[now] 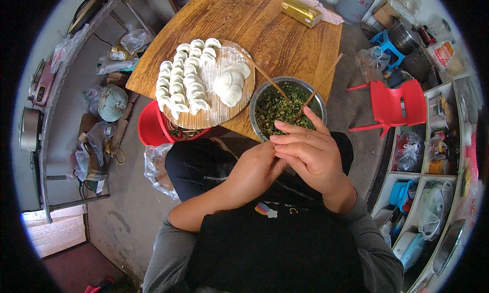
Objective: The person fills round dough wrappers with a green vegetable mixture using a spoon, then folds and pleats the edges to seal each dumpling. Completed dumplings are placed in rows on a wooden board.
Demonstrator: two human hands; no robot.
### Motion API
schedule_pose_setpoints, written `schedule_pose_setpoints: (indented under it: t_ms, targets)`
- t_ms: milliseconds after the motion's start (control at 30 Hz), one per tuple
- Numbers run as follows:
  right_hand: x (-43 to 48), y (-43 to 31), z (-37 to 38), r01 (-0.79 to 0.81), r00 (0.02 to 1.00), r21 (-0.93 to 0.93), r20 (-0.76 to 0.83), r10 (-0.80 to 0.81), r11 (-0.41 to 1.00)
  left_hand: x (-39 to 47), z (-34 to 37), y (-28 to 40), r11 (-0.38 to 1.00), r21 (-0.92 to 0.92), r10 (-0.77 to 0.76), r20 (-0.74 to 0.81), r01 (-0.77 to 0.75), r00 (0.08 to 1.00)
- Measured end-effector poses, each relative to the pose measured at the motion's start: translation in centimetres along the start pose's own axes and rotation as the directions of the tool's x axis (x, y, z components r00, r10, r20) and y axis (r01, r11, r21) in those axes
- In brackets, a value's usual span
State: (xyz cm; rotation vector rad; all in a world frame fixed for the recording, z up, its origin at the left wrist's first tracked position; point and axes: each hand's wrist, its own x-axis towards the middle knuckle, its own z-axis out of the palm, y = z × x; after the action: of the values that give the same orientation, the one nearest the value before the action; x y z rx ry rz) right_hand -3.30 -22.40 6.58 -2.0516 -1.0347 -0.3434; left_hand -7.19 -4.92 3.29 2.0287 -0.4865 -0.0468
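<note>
My left hand and my right hand meet over my lap, just in front of a metal bowl. Their fingertips touch and overlap; whatever may lie between them is hidden. Chopped green filling fills the bowl, and two wooden chopsticks, one on the left and one on the right, lean in it. Left of the bowl, a round wooden board dusted with flour carries rows of folded dumplings. A loose pile of round dough wrappers lies on its right part.
The board and bowl stand at the near edge of a wooden table. A gold tissue pack lies at its far right. Below the board is a red bucket. A red chair and filled shelves are on the right; a plastic bag is beside my leg.
</note>
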Motion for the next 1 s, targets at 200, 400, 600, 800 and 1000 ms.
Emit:
schedule_pose_setpoints:
  t_ms: [200, 400, 600, 800, 1000]
  targets:
    - [0.0, -0.3, -0.6, -0.005, 1.0, -0.002, 0.027, 0.005, 1.0, 0.3, 0.2, 0.1, 0.99, -0.12, 0.067, -0.06, -0.073, 0.996]
    - [0.1, 0.0, -0.4, -0.285, 0.948, 0.093, -0.117, 0.295, 0.954, 0.7, -0.1, -0.9, 0.829, -0.553, -0.205, -0.17, 0.079, 0.964]
    - [-1.0, 0.5, -0.4, -0.441, 0.893, 0.22, 0.013, 0.45, 0.87, 0.6, -0.8, 0.5, 0.577, -0.809, -0.241, -0.035, 0.114, 0.97]
    - [-0.6, 0.5, -0.2, -0.274, 0.962, 0.086, 0.021, 0.273, 0.958, 0.6, -0.6, 0.6, 0.549, -0.83, -0.224, -0.034, 0.097, 0.974]
    - [-0.4, 0.6, 0.1, -0.154, 0.988, -0.039, 0.001, 0.154, 0.987, 0.5, -0.6, 0.4, 0.869, -0.483, -0.176, -0.088, 0.113, 0.98]
